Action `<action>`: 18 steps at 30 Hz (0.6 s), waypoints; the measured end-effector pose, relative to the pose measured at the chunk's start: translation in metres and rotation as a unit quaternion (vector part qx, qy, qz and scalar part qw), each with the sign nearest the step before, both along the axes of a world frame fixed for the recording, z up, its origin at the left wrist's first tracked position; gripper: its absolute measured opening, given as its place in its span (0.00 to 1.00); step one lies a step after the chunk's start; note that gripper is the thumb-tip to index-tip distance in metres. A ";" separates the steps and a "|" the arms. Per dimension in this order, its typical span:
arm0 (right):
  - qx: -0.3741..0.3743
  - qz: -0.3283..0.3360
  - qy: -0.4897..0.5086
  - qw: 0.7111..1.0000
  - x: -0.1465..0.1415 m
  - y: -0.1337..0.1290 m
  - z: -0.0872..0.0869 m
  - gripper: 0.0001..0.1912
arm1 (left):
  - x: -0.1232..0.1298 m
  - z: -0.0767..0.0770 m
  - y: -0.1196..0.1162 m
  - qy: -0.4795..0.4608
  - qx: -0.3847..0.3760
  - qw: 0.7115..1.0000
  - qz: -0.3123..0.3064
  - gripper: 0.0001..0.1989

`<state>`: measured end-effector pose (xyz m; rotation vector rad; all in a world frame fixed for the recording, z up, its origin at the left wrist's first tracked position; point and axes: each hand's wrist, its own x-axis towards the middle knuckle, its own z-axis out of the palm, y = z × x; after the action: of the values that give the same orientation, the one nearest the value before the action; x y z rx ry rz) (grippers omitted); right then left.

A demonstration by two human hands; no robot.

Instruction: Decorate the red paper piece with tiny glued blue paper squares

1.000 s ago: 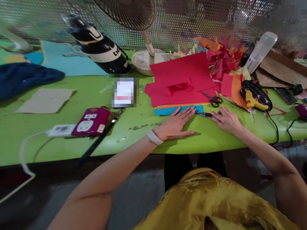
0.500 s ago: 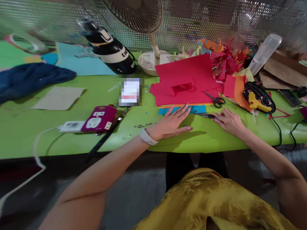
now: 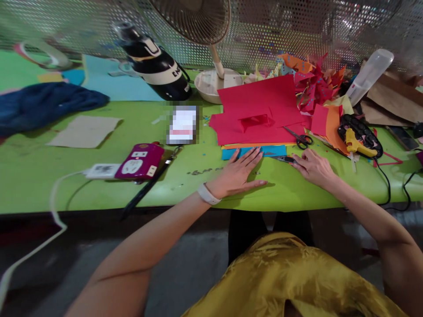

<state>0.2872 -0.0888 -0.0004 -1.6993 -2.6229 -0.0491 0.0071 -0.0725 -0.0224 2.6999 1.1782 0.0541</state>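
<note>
My left hand (image 3: 241, 174) lies flat with fingers spread, its fingertips pressing on a blue paper strip (image 3: 277, 150). Closed fingers of my right hand (image 3: 313, 168) pinch the end of a dark craft knife (image 3: 284, 159), whose pointed tip faces left, just below the strip's right part. Behind the strip are red paper sheets (image 3: 257, 97), with a thin orange paper edge (image 3: 228, 145) showing beneath. Black scissors (image 3: 302, 140) rest on the table beyond my right hand, by the red paper.
Farther right, a yellow glue gun (image 3: 358, 143) sits on a black tray. Coloured paper scraps (image 3: 317, 81) pile up at the back. A fan (image 3: 218, 83), a black bottle (image 3: 161, 72), a phone (image 3: 182, 125) and a purple power socket box (image 3: 140, 161) stand or lie leftward on the green table (image 3: 185, 193).
The whole view has shifted slightly, so things appear a little farther right. My left hand still lies on the blue strip, and my right hand keeps hold of the craft knife.
</note>
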 end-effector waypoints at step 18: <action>0.000 0.006 -0.011 1.000 -0.007 0.000 0.001 0.23 | 0.000 0.000 0.000 -0.006 0.000 1.000 0.000 0.47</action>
<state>0.2801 -0.0884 0.0003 -1.6941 -2.6478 -0.0669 0.0068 -0.0726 -0.0224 2.6947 1.1758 0.0702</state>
